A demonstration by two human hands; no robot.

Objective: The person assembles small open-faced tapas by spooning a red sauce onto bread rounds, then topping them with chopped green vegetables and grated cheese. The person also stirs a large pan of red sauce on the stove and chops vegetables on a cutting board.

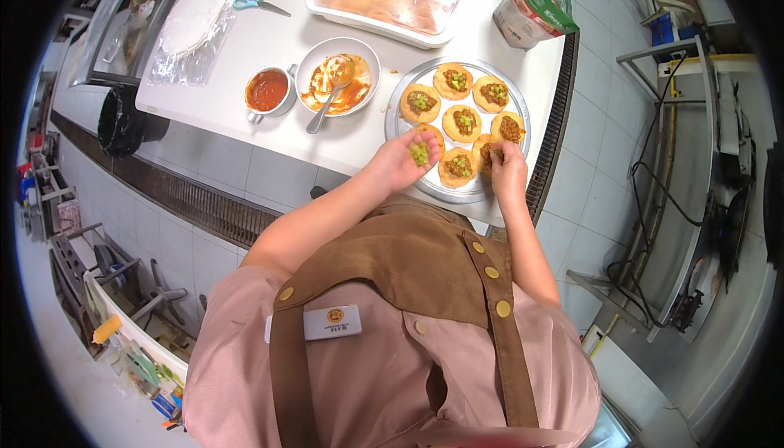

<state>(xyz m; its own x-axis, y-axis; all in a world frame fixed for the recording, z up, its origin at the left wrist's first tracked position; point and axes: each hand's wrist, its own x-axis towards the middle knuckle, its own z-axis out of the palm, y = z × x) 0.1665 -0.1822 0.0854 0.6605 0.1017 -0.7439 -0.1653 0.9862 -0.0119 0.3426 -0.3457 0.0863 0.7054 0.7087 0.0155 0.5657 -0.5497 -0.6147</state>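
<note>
My left hand point(398, 160) is cupped palm up at the tray's left front edge. A small heap of chopped green vegetable point(419, 153) lies in it. My right hand point(510, 169) is at the tray's right front, its fingertips pinched together over a topped dough round point(487, 152). What the pinch holds is hidden. On the round metal tray point(395, 105) sit several golden dough rounds with brown minced filling. Most, such as the middle one point(463, 123), carry green bits on top. The round at the right point(510, 128) shows only brown filling. Another round is partly covered by my left hand.
Left of the tray are a white bowl point(375, 57) with orange sauce smears, a spoon point(319, 118) and a cup of red sauce point(268, 91). Behind stand a lidded white tub point(446, 38) and a green-topped bag point(535, 8). Scissors point(260, 2) lie by plastic-wrapped white sheets point(196, 19).
</note>
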